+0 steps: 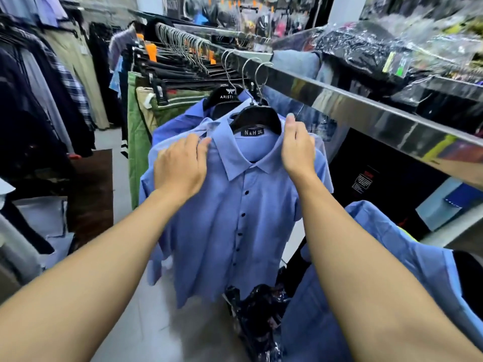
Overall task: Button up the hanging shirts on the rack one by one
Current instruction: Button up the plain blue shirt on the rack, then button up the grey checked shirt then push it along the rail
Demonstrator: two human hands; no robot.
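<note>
A blue short-sleeved shirt [235, 218] hangs at the front of the rack on a black hanger [257, 118], its metal hook over the shiny steel rail [339, 100]. The row of dark buttons [241, 215] down its front looks fastened from below the collar [230, 155] to the hem, and a neck label reads "N&H 2XL".

The left hand [180, 165] lies on the shirt's shoulder beside the collar, fingers curled with the tips bunching the cloth at the collar edge, so its grip is closed on the shirt. The right hand [298, 145] is at the other shoulder, fingers bent over the end of the hanger and the fabric there; its grip looks clamped on that shoulder, though the fingertips are hidden behind it.

Just behind hang more blue shirts [183, 121] on a second black hanger [226, 96] marked "ARISTI". Farther along the rail are green trousers [138, 142] and dark trousers on clips. Another blue shirt [407, 244] lies low on the right. A crumpled black plastic bag [258, 312] sits below the shirt's hem. Plastic-wrapped clothes [379, 48] are stacked on the shelf above the rail.
</note>
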